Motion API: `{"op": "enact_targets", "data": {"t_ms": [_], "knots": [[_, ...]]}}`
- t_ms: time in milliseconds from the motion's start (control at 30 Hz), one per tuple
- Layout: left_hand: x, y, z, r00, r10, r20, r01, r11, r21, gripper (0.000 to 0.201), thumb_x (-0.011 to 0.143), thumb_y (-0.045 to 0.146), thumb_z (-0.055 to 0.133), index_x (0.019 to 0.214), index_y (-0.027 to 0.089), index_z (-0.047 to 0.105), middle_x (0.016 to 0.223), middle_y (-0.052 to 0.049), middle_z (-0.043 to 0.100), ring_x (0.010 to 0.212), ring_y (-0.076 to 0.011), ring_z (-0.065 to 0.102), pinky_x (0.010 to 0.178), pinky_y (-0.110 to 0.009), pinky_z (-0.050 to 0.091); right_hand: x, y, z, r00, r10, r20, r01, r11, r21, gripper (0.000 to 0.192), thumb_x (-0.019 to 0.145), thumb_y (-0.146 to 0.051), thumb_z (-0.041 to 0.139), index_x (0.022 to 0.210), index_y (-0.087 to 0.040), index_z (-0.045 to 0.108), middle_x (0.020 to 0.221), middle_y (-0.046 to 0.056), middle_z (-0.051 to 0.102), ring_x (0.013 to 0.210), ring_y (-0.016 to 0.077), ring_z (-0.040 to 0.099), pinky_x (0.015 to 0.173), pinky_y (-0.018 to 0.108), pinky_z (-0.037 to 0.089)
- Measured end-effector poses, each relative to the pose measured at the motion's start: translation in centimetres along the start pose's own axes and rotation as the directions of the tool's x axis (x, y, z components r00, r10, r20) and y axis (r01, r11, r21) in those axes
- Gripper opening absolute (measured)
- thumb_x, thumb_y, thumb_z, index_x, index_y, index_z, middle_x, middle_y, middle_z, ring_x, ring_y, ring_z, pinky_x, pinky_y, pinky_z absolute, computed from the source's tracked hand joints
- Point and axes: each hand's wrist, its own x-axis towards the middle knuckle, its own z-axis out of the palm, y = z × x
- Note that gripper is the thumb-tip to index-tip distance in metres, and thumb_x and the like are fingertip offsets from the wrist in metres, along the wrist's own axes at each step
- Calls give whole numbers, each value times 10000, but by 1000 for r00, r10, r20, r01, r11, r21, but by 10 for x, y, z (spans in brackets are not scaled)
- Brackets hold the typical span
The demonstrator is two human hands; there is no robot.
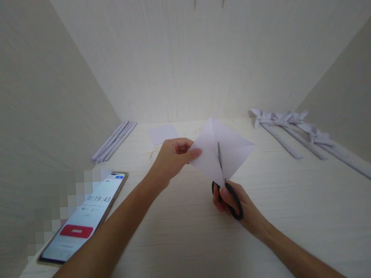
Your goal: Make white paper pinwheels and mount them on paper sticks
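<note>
Your left hand pinches the paper by its edge, above the table, while your right hand grips scissors cutting it; it looks thin and floppy, so hold close to the cut.

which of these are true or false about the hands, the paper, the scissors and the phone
1. The left hand pinches the white paper at its left corner. True.
2. The right hand holds a pen. False: it holds black-handled scissors, blades up into the paper.
3. The phone lies on the table left of the left arm, screen lit. True.
4. The paper lies flat on the table. False: it is held up above it.
5. The rolled paper sticks lie at the far right. False: they lie at the far left; knotted paper strips lie at the right.
</note>
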Motion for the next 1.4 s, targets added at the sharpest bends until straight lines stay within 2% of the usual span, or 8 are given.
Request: {"op": "enact_targets", "data": {"t_ms": [200, 400, 500, 633, 800, 1000, 1200, 1400], "knots": [[-1, 0, 0, 1000, -13, 1, 13, 1000, 1, 134, 575, 251, 642, 613, 129, 601, 586, -7, 607, 512, -85, 524, 497, -193, 392, -1, -5, 2, 999, 36, -7, -35, 997, 70, 417, 720, -565, 415, 577, -174, 385, 466, -41, 354, 414, 64, 298, 390, 231, 190], [1, -1, -3, 1000, -14, 15, 14, 998, 53, 147, 588, 262, 628, 618, 123, 593, 580, -4, 602, 504, -83, 520, 486, -192, 384, 0, -2, 1, 999, 41, -8, -40, 997, 61, 420, 725, -560, 411, 571, -171, 376, 469, -41, 353, 415, 60, 295, 387, 226, 193], [2, -1, -6, 994, -57, 91, 48, 994, 99, 124, 588, 238, 618, 611, 118, 595, 558, 4, 597, 504, -87, 526, 493, -198, 390, 1, -2, 2, 1000, 20, -4, -20, 998, 54, 420, 729, -560, 406, 581, -169, 375, 472, -38, 358, 421, 60, 301, 387, 222, 201], [2, 3, -11, 960, -146, 238, 109, 981, 159, 112, 600, 209, 590, 660, 121, 626, 611, -13, 626, 568, -120, 562, 534, -224, 418, 2, -4, 2, 1000, 18, 17, -19, 999, 38, 400, 740, -546, 404, 599, -175, 358, 472, -41, 358, 411, 55, 298, 374, 210, 200], [3, 5, -19, 944, -136, 301, 47, 958, 284, 99, 625, 207, 563, 628, 130, 626, 571, 4, 594, 495, -82, 500, 462, -185, 358, 1, -5, 0, 998, 30, 63, -31, 999, 13, 416, 727, -576, 393, 603, -183, 337, 460, -50, 337, 398, 54, 289, 361, 205, 197], [4, 6, -24, 944, -115, 309, 2, 939, 345, 139, 643, 235, 546, 615, 125, 625, 521, 15, 552, 437, -57, 425, 401, -161, 274, 1, -6, 1, 997, 40, 58, -39, 999, -20, 431, 715, -585, 399, 570, -185, 339, 453, -49, 316, 410, 63, 287, 371, 212, 209], [5, 9, -25, 944, -120, 307, 10, 941, 337, 143, 657, 246, 543, 642, 133, 627, 603, 0, 586, 520, -79, 488, 469, -173, 343, 2, -7, 1, 996, 47, 77, -45, 998, -34, 461, 703, -606, 399, 536, -179, 349, 458, -37, 329, 427, 66, 292, 384, 221, 211], [5, 12, -31, 953, -141, 268, 11, 900, 436, 160, 637, 281, 581, 578, 134, 604, 369, 56, 406, 347, -40, 342, 345, -154, 212, 2, -8, 0, 995, 31, 91, -29, 999, -23, 432, 719, -578, 411, 593, -165, 392, 498, -28, 388, 434, 63, 330, 395, 216, 232]]}}
